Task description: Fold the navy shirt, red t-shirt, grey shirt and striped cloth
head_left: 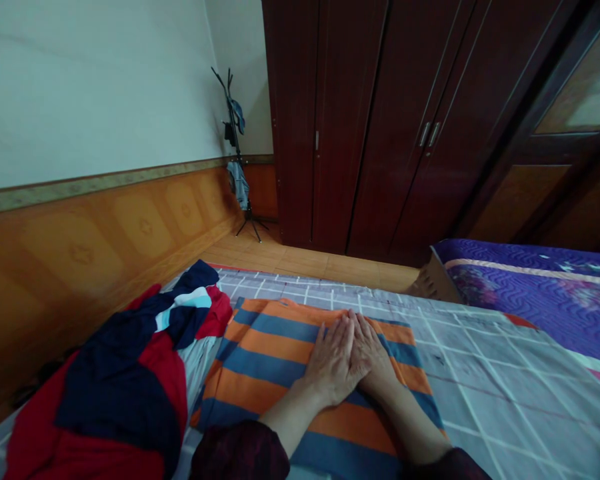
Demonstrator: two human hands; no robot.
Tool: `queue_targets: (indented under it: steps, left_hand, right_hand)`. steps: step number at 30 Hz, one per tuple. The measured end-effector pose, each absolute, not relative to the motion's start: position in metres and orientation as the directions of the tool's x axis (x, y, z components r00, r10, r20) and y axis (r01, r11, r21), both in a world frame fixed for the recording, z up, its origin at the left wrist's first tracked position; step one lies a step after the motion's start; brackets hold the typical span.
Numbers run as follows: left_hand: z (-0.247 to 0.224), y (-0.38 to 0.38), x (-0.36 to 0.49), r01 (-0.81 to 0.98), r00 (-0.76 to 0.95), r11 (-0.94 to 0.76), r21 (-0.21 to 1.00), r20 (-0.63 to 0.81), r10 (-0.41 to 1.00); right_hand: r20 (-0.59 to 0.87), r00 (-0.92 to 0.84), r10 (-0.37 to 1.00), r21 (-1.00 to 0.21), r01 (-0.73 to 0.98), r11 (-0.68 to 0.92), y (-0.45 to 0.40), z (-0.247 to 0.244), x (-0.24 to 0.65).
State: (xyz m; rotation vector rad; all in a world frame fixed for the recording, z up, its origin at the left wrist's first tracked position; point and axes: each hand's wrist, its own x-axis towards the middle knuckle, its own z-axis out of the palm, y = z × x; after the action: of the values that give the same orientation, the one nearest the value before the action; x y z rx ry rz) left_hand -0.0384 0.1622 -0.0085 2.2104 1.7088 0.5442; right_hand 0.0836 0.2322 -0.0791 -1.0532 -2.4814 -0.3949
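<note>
An orange and blue-grey striped shirt (265, 363) lies spread flat on the bed, its sides folded in. My left hand (333, 360) rests palm down on it, fingers stretched out toward the collar edge. Close against it, my right hand (373, 353) also lies flat on the cloth, the two hands touching and slightly overlapping. Neither hand grips anything. Left of the shirt sits a crumpled heap of navy, red and white clothing (125, 380).
A grey checked sheet (480, 373) covers the bed. Beyond it stand a dark red wardrobe (350, 133) and a black coat rack (237, 147) with items hanging. A purple quilted cover (535, 287) lies at the right. A wood-panelled wall (105, 233) runs along the left.
</note>
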Motion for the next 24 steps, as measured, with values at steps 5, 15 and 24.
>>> queue_targets:
  steps: [5, 15, 24]
  left_hand:
    - [-0.013, 0.161, -0.058, 0.876, 0.251, -0.271, 0.399, 0.103, 0.962]
    - [-0.018, 0.158, -0.12, 0.948, 0.197, -0.195, 0.251, 0.015, 0.98]
    - [-0.017, 0.152, -0.195, 0.99, -0.052, 0.047, 0.134, 0.034, 0.998]
  right_hand:
    - [0.5, -0.643, 0.58, 0.113, 0.712, 0.693, 0.231, -0.072, 0.082]
    - [0.446, -0.582, 0.68, 0.031, 0.769, 0.639, 0.229, -0.061, 0.076]
    - [0.404, -0.553, 0.729, -0.04, 0.785, 0.618, 0.228, -0.06, 0.075]
